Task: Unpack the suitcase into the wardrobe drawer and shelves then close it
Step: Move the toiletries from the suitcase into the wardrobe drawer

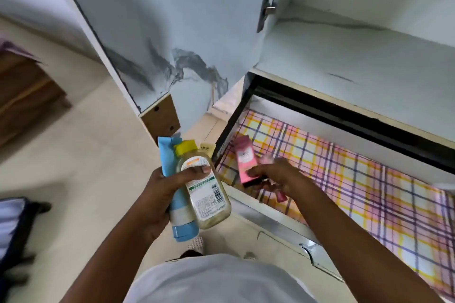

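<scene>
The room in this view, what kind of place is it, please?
Probably a bedroom at home. An open wardrobe door stands beside a pulled-out drawer lined with checked paper, and the left hand holds toiletry bottles being unpacked.

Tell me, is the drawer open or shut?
Open. The drawer is pulled out from the wardrobe, so its checked lining shows, and the right hand reaches over it.

Counted: two hands, four toiletry items, one drawer, one shelf

Three items are gripped together in the left hand [157, 194]: one clear bottle with a yellow cap [204, 187], one blue tube [173, 194] and one cream tube [208, 148] behind them. One pink tube [245, 163] is held by the right hand [278, 176] over the one open drawer [270, 222]. One shelf [357, 61] is seen beyond both hands.
</scene>
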